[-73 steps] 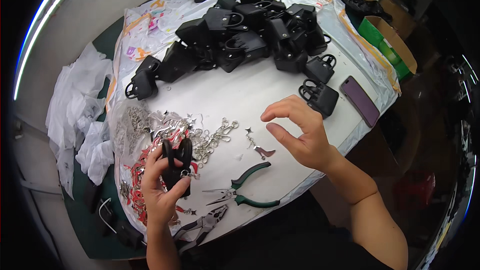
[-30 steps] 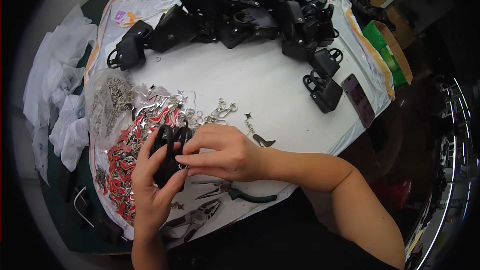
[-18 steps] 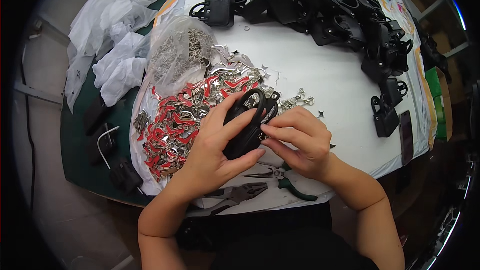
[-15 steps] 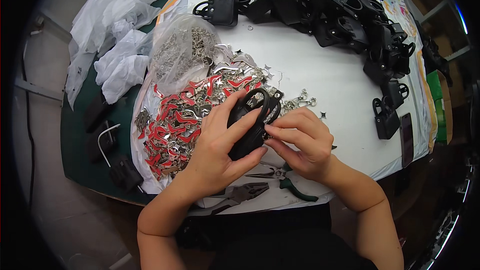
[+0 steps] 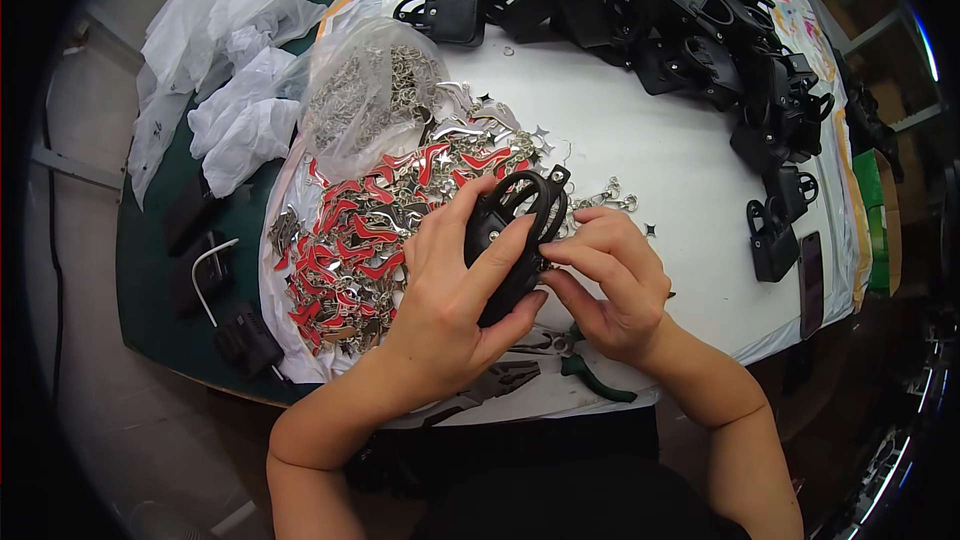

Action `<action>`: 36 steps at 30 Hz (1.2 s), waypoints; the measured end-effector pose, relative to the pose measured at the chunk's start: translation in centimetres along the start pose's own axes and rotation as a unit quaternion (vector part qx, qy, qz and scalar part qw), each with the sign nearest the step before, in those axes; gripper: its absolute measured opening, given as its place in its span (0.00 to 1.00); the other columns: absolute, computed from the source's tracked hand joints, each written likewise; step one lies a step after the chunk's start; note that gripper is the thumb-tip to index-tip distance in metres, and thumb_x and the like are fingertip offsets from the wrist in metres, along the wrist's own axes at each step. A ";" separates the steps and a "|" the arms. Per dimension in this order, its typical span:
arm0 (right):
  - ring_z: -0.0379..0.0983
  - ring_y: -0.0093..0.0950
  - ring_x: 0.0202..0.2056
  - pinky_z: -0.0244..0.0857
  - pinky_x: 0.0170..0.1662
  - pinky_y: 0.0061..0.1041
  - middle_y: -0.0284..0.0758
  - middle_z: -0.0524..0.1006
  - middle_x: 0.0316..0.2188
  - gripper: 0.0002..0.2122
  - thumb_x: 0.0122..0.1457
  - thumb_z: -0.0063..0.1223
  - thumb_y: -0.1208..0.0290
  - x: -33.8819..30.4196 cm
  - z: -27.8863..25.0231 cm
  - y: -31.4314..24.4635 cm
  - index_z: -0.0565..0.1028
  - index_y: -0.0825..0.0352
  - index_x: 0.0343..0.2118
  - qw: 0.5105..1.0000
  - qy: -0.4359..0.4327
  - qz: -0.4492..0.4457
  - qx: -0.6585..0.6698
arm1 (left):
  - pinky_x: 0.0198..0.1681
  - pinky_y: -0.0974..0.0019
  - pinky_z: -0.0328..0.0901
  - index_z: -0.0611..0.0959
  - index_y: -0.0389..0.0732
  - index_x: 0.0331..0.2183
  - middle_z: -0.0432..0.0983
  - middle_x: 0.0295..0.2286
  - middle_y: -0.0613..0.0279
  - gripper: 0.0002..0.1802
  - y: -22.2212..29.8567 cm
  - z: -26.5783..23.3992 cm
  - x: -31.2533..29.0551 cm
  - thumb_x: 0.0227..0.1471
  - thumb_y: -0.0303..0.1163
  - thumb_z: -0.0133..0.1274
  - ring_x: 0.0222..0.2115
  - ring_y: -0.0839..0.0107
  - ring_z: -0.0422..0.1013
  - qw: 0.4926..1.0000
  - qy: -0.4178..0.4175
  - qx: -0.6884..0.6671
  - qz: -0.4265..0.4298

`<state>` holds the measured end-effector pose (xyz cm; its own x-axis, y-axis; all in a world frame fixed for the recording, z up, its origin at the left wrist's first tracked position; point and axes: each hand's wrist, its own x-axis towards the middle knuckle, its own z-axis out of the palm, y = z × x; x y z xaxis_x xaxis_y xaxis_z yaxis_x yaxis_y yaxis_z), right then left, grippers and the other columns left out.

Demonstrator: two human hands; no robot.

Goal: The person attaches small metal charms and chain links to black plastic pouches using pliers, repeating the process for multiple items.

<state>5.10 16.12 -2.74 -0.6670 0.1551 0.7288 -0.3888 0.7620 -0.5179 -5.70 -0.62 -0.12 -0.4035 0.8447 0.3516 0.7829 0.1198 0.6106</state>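
Observation:
My left hand (image 5: 452,285) is wrapped round a small black handbag (image 5: 512,258) with looped handles and silver studs. The bag is tilted above the table, its handles turned up. At its right edge my right hand (image 5: 615,285) pinches with thumb and forefinger; the small part between those fingertips is mostly hidden. Left of the bag lies a heap of red and silver shoe-shaped charms (image 5: 365,250). Under my hands are pliers with green handles (image 5: 590,375) and a second pair of pliers (image 5: 490,385). Small silver clasps (image 5: 620,198) lie just beyond my right hand.
A clear plastic bag of metal rings and chains (image 5: 372,90) stands behind the charms. Several black mini handbags (image 5: 690,30) are piled along the far right. A phone (image 5: 811,285) lies at the right edge. Crumpled white plastic (image 5: 240,40) and a charger with cable (image 5: 245,340) are at left.
The handbag and both hands have shifted slightly to the right in the picture. The right fingers keep their pinch at the bag's edge.

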 end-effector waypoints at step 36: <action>0.71 0.29 0.25 0.74 0.44 0.40 0.33 0.74 0.24 0.12 0.48 0.67 0.77 0.2 0.2 0.4 0.78 0.70 0.36 0.998 0.005 -0.045 -0.040 | 0.56 0.48 0.56 0.74 0.37 0.54 0.59 0.58 0.37 0.36 0.0 1.0 -0.5 0.42 0.32 0.67 0.53 0.43 0.63 0.999 0.026 -0.029 -0.027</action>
<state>4.69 16.35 -2.85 -0.6249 0.0902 0.7755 -0.3942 0.8210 -0.4130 -5.00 -0.52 -1.01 -0.4698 0.8094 0.3524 0.7312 0.1331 0.6691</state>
